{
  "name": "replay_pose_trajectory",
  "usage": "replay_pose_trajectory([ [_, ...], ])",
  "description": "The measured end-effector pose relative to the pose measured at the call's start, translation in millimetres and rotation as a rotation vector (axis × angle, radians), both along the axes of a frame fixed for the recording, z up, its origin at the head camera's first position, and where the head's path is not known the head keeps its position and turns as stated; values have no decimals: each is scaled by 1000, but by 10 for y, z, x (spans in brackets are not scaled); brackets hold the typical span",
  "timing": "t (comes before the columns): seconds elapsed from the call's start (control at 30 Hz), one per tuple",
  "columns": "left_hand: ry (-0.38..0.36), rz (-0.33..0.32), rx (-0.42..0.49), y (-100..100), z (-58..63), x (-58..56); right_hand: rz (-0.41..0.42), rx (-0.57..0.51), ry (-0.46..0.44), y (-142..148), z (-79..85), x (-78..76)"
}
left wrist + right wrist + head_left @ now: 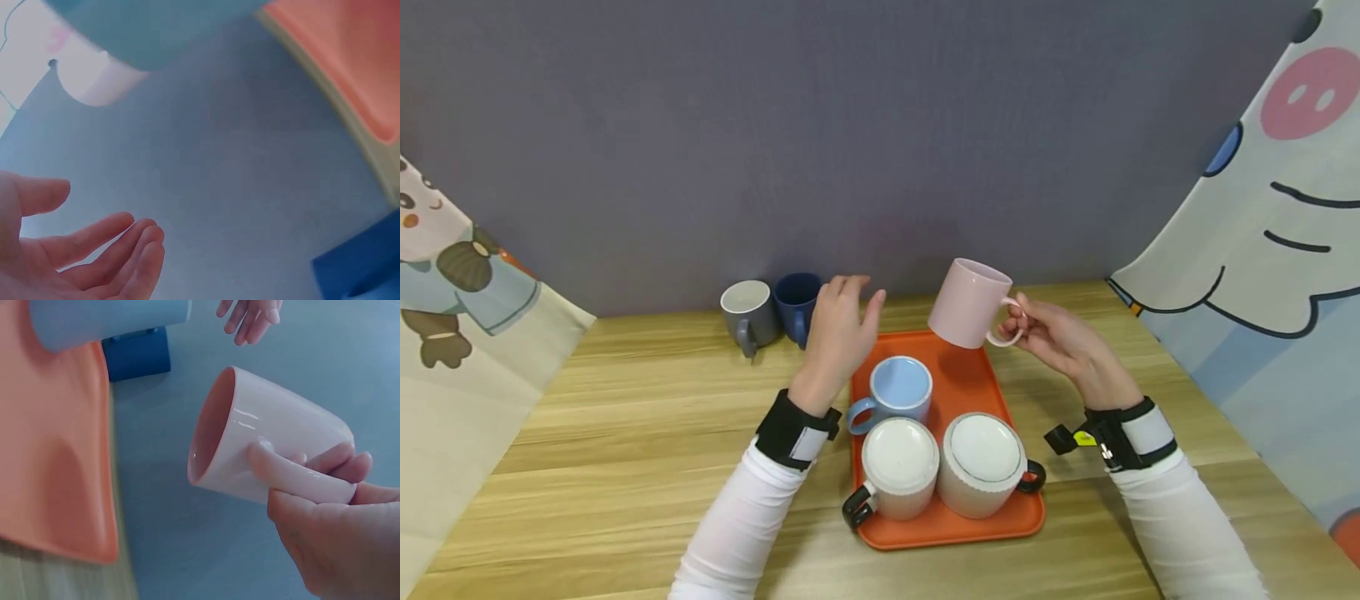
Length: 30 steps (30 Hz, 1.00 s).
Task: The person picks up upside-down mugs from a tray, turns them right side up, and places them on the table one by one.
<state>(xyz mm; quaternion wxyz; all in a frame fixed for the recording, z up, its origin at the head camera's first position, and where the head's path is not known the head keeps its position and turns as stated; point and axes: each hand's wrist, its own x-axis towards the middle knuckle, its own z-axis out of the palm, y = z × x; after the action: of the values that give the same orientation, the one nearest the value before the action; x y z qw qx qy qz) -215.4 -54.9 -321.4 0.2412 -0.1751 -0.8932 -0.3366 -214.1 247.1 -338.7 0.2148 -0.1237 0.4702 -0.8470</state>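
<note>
My right hand (1060, 337) pinches the handle of a pink mug (966, 304) above the back of an orange tray (955, 367). The mug tilts, and in the right wrist view its mouth faces the tray side. My left hand (838, 329) holds nothing, its fingers loosely bent and thumb apart, over the tray's back left corner. Just beyond it stands a navy mug (795, 300), partly hidden by that hand. On the tray sit a light blue mug (898, 392) and two white mugs with black handles, one left (901, 467) and one right (981, 467).
A grey mug (751, 315) with a pale top stands next to the navy one, close to the grey back panel (880, 150). Printed cloths flank the wooden table (647, 442) on both sides. A black strap end (1062, 439) hangs by the right wrist.
</note>
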Motion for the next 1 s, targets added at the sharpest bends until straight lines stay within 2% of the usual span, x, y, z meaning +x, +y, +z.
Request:
replay_pose_trajectory([
  [0.4,60,-26,52,123,184,118,-9,-82,12,-178,167,-56],
  [0.8,120,-58,130,234,260,164,-40,-180,-5,-336,306,-97],
  [1.0,142,-73,154,288,269,172,-41,-281,-28,-418,368,-107],
])
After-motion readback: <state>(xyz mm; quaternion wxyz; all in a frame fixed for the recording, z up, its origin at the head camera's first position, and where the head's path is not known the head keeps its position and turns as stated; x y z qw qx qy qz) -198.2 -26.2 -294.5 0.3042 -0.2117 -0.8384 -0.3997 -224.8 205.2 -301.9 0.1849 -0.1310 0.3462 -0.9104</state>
